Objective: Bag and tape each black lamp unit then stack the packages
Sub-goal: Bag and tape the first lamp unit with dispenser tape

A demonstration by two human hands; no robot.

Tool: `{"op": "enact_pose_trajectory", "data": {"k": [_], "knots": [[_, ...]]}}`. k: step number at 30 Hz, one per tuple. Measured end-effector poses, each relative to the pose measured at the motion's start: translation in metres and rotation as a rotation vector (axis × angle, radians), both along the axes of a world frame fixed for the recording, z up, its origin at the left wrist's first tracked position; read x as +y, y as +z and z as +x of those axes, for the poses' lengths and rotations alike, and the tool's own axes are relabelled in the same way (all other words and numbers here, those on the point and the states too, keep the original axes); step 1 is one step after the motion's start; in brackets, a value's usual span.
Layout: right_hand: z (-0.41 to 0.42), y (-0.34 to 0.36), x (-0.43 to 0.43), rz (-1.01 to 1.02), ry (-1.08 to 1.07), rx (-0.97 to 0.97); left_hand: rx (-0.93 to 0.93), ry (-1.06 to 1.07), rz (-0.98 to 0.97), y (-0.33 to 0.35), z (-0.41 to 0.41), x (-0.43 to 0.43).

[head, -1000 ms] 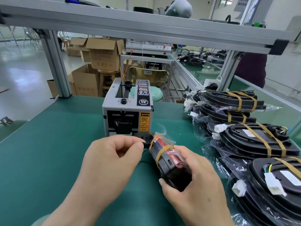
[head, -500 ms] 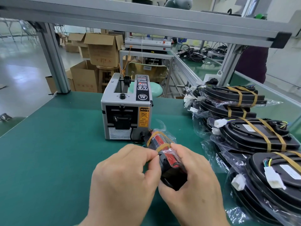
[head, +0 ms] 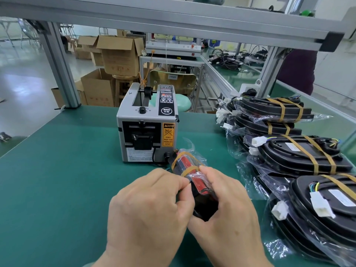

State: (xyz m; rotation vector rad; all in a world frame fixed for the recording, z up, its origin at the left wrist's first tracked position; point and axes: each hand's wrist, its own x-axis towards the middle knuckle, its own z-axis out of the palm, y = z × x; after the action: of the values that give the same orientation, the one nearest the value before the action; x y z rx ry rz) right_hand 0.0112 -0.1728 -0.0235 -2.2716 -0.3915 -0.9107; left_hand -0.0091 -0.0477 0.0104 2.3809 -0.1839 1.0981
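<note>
A black lamp unit with a red lens, in a clear plastic bag, stands on edge above the green mat, two brown tape bands round its far end. My right hand grips it from the right and below. From the left, my left hand pinches the bag against its side with curled fingers. Stacks of bagged, taped lamp units lie along the right of the table.
A grey tape dispenser stands just beyond the held unit. The green table mat stretches to the left. An aluminium frame crosses overhead, with cardboard boxes on the floor behind. A person in purple stands at the far right.
My left hand came back from the dispenser's outlet to the lamp unit and closed against its left side. The right hand kept its hold throughout.
</note>
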Motion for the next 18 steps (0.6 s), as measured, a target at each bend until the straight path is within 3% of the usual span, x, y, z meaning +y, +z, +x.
{"op": "enact_pose_trajectory", "data": {"k": [18], "knots": [[-0.0025,0.0023,0.0005,0.003,-0.002,0.038,0.134,-0.178,-0.051,0.0024,-0.0058,0.0029]]}}
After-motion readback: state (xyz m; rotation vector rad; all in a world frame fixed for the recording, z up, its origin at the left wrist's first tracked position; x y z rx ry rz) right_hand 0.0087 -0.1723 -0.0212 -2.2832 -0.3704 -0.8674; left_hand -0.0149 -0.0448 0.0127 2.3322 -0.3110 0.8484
